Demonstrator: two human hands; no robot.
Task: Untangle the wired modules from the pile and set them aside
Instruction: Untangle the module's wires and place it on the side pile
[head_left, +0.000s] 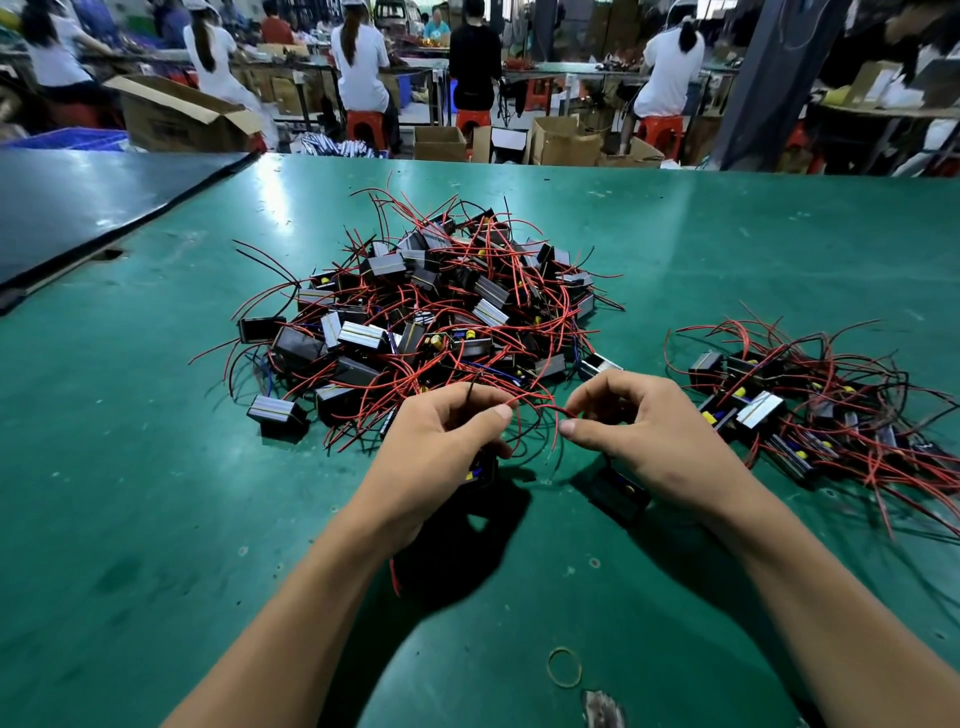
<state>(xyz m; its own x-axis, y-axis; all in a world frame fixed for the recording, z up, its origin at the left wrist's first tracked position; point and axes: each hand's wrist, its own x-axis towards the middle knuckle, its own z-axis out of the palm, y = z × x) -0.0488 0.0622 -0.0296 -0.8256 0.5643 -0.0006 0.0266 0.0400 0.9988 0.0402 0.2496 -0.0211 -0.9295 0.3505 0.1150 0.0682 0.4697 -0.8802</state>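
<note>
The table (156, 467) carries the pile (415, 312) just beyond your hands and the sorted heap (810, 410) to your right, well apart, probably so freed pieces cannot snag again. Your left hand (441, 441) and right hand (639, 431) have curled fingers, each pinching the red wire (540, 408) between thumb and forefinger, likely to part the left module (480, 470) from the right module (621, 493) (whether that one rests on the table cannot be told). Loose ends from the pile reach your knuckles and may catch; a rubber band (564, 667) lies nearer you.
</note>
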